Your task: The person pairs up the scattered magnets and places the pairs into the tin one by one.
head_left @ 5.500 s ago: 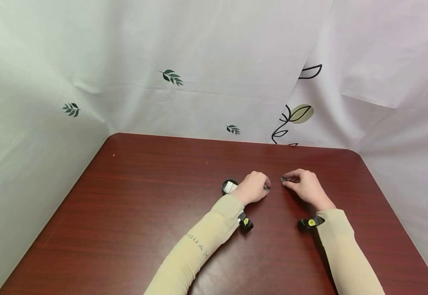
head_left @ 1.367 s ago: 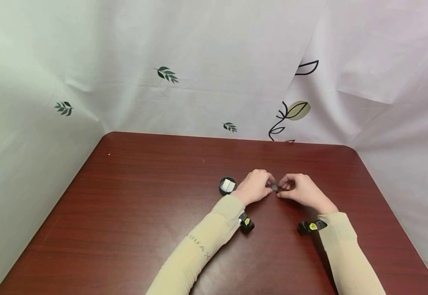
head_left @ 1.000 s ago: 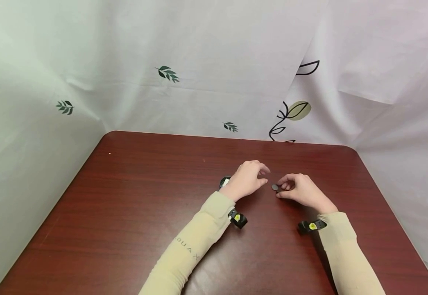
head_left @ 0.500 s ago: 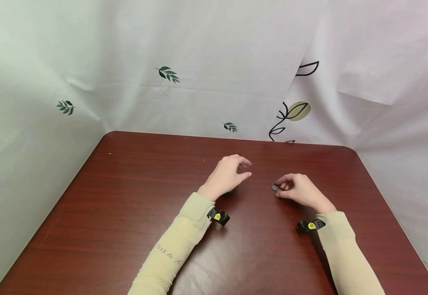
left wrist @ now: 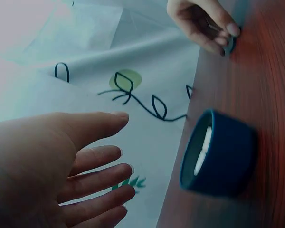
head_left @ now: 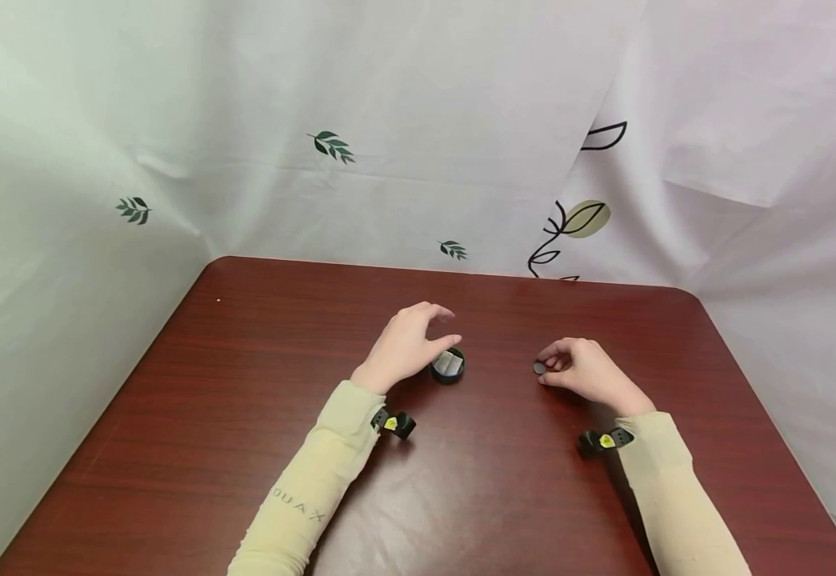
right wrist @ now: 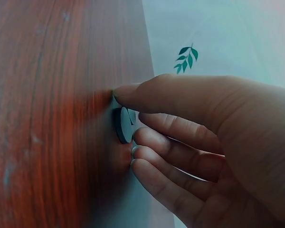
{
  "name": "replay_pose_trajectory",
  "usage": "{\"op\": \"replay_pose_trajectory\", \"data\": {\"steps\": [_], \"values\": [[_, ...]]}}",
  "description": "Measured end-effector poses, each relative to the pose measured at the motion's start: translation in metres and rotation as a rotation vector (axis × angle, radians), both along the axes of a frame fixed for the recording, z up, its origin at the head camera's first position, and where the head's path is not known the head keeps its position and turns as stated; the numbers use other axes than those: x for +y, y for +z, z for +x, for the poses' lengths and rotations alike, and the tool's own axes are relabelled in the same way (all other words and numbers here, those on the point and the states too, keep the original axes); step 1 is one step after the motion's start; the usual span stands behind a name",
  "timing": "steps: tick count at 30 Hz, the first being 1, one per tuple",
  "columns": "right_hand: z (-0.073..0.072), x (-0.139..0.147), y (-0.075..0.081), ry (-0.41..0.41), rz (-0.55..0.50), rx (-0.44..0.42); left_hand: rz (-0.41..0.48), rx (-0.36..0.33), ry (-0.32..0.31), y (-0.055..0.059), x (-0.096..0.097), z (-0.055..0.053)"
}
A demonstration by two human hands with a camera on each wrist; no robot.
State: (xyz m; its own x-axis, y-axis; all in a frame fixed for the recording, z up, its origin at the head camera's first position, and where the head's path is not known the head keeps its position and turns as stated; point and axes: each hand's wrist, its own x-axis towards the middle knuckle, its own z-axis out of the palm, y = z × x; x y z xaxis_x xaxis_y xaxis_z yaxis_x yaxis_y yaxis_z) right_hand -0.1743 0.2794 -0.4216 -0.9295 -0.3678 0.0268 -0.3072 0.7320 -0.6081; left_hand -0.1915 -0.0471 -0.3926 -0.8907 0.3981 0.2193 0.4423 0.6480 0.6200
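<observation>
Two forearms in beige sleeves reached from the near edge of a dark red table [head_left: 245, 448], each wrist carrying a small black camera. The right hand [head_left: 590, 374] rested its side on the wood, fingers curled, thumb and fingertips pinching a small dark disc [head_left: 538, 368] that stood on edge against the surface; the right wrist view showed the disc [right wrist: 123, 125] upright between the thumb above and the curled fingers [right wrist: 166, 142] beside it, a grip that seemed meant to keep so thin a piece from lying flat and hard to lift. Well apart to the left, the left hand [head_left: 406, 346] hovered with fingers straight and spread, holding nothing, its thumb just beside a small round dark pot [head_left: 448, 365] standing open on the table. From the left wrist view the pot [left wrist: 218, 154] showed something white inside, though what it was could not be told. Beyond the far edge hung a pale cloth backdrop [head_left: 418, 120] printed with small green leaves.
</observation>
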Motion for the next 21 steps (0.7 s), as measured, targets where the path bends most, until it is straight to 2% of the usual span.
{"op": "replay_pose_trajectory", "data": {"steps": [10,21], "values": [[-0.002,-0.003,0.002,0.009,0.016,0.020,-0.009,0.025,-0.017,-0.010,-0.019,0.001],[-0.008,-0.009,0.004,0.041,0.037,0.009,-0.017,-0.091,-0.081,-0.028,-0.021,0.004]]}}
